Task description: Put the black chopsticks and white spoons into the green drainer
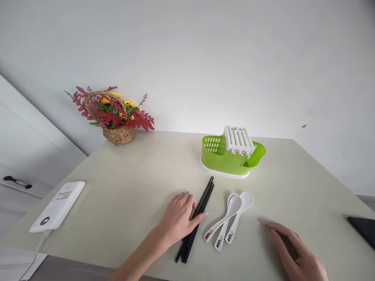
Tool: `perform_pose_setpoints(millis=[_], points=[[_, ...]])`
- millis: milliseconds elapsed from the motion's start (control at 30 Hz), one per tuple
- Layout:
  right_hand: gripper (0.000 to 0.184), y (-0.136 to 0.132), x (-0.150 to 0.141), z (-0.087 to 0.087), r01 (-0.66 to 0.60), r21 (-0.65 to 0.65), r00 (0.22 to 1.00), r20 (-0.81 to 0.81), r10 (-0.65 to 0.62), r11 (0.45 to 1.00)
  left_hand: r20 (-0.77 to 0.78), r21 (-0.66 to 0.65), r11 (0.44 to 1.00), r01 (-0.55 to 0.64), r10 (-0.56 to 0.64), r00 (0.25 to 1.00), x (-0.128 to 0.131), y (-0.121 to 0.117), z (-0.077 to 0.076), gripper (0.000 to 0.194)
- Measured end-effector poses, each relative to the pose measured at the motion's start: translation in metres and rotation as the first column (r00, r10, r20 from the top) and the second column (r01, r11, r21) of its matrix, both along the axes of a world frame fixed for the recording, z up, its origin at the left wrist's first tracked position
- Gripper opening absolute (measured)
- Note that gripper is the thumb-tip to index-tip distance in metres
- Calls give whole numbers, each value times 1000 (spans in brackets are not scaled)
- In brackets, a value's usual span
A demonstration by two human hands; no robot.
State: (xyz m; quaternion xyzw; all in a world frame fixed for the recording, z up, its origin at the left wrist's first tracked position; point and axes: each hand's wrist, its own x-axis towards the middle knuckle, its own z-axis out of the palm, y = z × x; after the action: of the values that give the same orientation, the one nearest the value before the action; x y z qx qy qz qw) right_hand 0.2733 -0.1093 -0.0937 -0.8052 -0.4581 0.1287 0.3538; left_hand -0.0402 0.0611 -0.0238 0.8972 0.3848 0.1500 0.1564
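Note:
Several black chopsticks (pixel 202 207) lie in a loose bundle on the table. My left hand (pixel 180 216) is closed on the bundle, its thumb across the top and its curled fingers on the left side. Just right of the chopsticks are three white spoons (pixel 231 222), overlapping, with printed marks at their handle ends. My right hand (pixel 297 251) rests at the lower right, apart from the spoons. It holds nothing, and a gap shows between its thumb and forefinger. Behind the spoons stands a green utensil holder (pixel 222 162) with a white slotted rack (pixel 239 139) on top.
A wicker basket (pixel 118 136) of red and yellow flowers stands at the back left by the wall. A white power bank (pixel 58 207) with a cable lies at the table's left edge. At the far right is a flat black object (pixel 365 230), partly cut off.

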Motion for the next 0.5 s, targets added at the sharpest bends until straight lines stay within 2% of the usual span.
perform_pose_setpoints(millis=[100,200,333,500], points=[[41,0,-2,1,10,1,1000,-5,-10,1000,-96,14,997,-70,71,993,-1,-15,2,22],[41,0,1,-1,-12,-22,1000,-7,12,1000,-186,70,994,-89,100,977,0,-23,3,20],[42,0,5,-3,4,-39,1000,-14,-5,999,-235,106,992,-75,98,967,3,-24,4,25],[43,-1,8,-6,13,-43,1000,26,-12,999,-250,48,996,-80,89,964,0,-20,5,26]])
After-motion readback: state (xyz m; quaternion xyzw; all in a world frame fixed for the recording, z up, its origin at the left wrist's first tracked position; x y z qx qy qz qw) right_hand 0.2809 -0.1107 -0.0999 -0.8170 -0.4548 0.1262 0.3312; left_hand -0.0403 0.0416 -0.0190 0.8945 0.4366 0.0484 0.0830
